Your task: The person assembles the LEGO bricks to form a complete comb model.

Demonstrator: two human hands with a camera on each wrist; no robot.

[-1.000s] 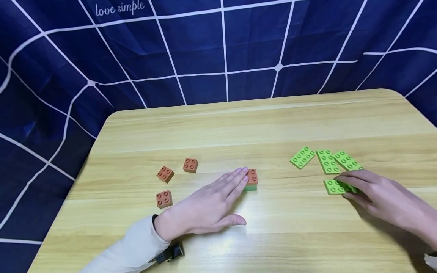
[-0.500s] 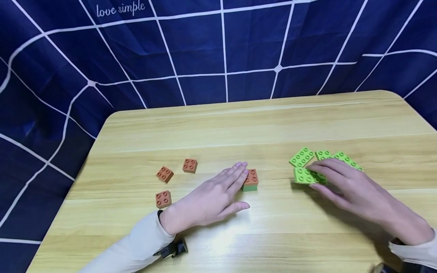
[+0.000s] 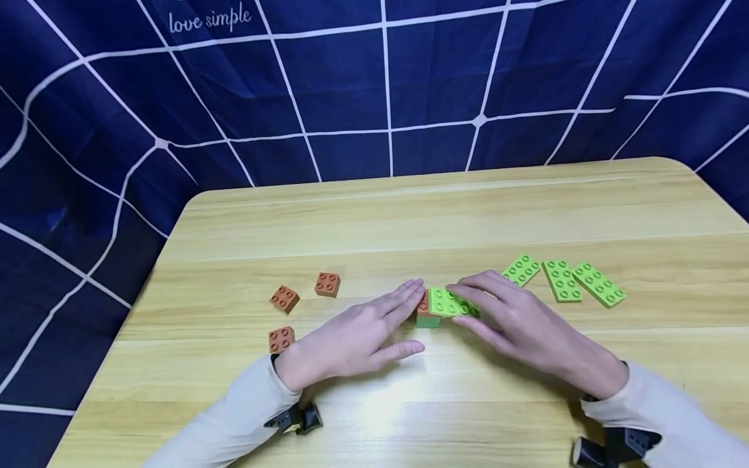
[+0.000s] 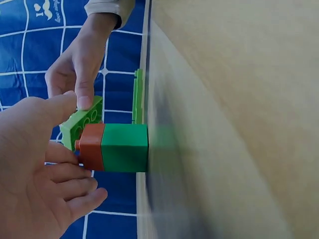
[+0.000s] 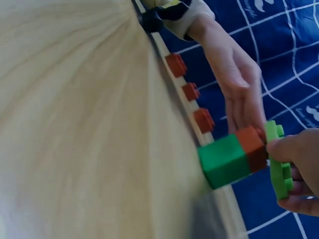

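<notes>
A small stack stands on the table: a green brick [image 4: 125, 148] below and a red-brown brick [image 5: 252, 147] on top. My left hand [image 3: 358, 338] lies beside it with straight fingers, fingertips at the stack's left side. Between thumb and fingers my right hand [image 3: 523, 328] pinches a flat light-green studded plate [image 3: 443, 301]. The plate sits over the right part of the red-brown brick's top, and looks tilted in the left wrist view. Whether it touches the studs I cannot tell. The right fingers hide the plate's right end.
To the left lie three loose red-brown bricks, one of them [image 3: 328, 285] farthest back and another [image 3: 282, 339] near the left wrist. More light-green plates [image 3: 562, 281] lie to the right, one partly behind the right hand. A blue grid-patterned cloth [image 3: 339, 84] hangs behind the wooden table [image 3: 363, 221].
My right hand has lifted a light-green plate from the group at the right and carried it left over the stack. The left hand has stayed at the stack, shifting only slightly.
</notes>
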